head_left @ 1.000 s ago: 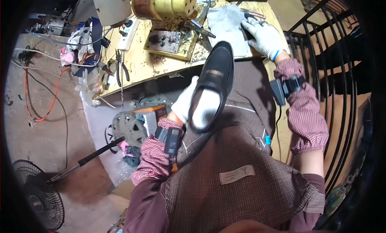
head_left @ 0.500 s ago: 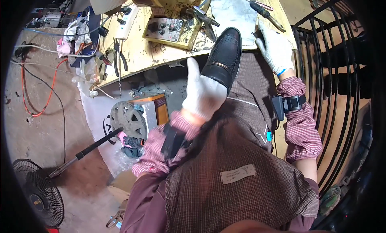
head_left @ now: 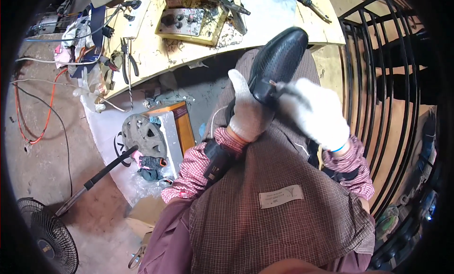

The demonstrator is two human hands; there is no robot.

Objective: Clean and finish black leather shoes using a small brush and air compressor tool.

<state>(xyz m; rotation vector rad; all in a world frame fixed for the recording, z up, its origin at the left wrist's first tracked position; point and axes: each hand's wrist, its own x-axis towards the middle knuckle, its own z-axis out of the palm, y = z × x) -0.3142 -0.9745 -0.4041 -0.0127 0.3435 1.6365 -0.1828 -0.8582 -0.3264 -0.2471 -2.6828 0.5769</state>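
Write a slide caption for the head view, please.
Left hand holding a black shoe, right hand close by, both white-gloved.

Black perforated leather shoe [head_left: 283,49]: pointed its toe up, upper centre.
White-gloved left hand [head_left: 249,114]: held the shoe mid-frame, thumb upward.
White-gloved right hand [head_left: 316,112]: was blurred at the shoe's side, right of centre.
Pale yellow wooden bench [head_left: 326,35]: crossed the frame's top.
Black wire-caged fan [head_left: 47,245]: stood lower left.

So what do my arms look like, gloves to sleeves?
White gloves, the right with a blue band at its cuff; red-and-white checked oversleeves; maroon sleeves higher up. A dark device sits on the left oversleeve, and something dark, partly hidden, on the right.
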